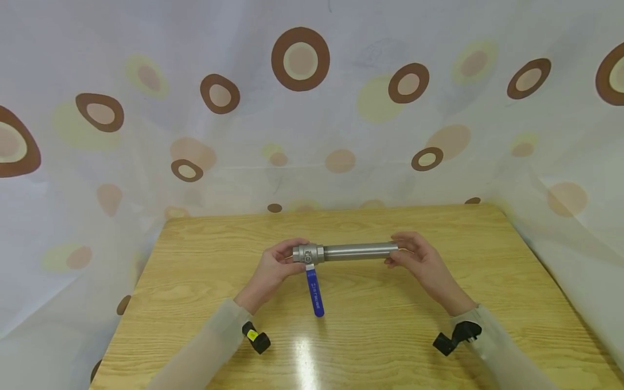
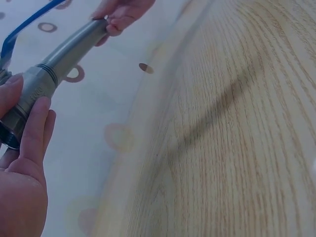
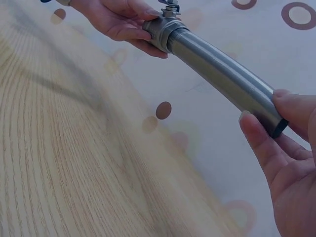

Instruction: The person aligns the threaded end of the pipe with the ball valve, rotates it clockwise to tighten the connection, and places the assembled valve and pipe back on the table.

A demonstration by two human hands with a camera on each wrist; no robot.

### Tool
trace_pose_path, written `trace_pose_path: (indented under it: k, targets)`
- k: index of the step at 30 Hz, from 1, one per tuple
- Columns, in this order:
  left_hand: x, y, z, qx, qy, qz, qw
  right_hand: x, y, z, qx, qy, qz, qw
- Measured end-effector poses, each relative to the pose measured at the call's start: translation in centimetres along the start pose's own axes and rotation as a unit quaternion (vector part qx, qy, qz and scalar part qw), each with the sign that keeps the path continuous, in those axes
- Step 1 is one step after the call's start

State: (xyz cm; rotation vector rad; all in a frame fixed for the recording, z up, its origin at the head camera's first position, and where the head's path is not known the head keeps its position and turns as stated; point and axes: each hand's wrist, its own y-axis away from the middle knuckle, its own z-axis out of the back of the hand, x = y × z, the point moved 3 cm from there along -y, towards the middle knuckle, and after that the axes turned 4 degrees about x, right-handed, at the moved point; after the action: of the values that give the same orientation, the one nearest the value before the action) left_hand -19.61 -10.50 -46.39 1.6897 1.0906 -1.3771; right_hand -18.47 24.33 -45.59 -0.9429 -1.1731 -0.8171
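Note:
A steel ball valve (image 1: 308,253) with a blue lever handle (image 1: 315,292) is joined to a straight steel pipe (image 1: 361,251). Threads (image 3: 176,38) show where the pipe enters the valve. My left hand (image 1: 273,271) grips the valve body, thumb on the near side and fingers behind. At the pipe's free right end, my right hand (image 1: 423,265) pinches it between thumb and fingers. Both pieces are held up off the table, nearly level, and the lever points toward me. In the left wrist view the valve's open end (image 2: 11,132) faces the camera side.
A wood-grain table (image 1: 370,346) lies beneath both hands. White sheeting with brown and yellow circles (image 1: 341,189) hangs behind it and along both sides. A small black camera is strapped at each wrist. The held parts cast a shadow (image 2: 217,108) on the tabletop.

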Motion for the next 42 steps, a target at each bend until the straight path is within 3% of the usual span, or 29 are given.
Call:
trace_pose_path:
  k: [8,16,29,36,42]
  targets:
    - [-0.2,-0.1,0.0,-0.002,0.002,0.001,1.0000,0.2,0.0,0.2,0.012,0.009,-0.004,0.9999]
    - [-0.3,-0.1,0.0,0.002,0.010,0.001,1.0000,0.4,0.2,0.6,-0.020,0.064,-0.057,0.9961]
    - [-0.1,0.0,0.0,0.005,0.016,0.002,0.9999,0.8,0.3,1.1,-0.008,0.087,-0.056,0.9946]
    - [-0.2,-0.1,-0.1,0.005,0.017,0.002,0.9998,1.1,0.3,1.0,0.012,0.054,-0.025,0.9982]
    - [-0.2,0.0,-0.1,0.002,0.019,0.001,0.9998,1.5,0.1,0.9,-0.005,0.077,-0.037,0.9963]
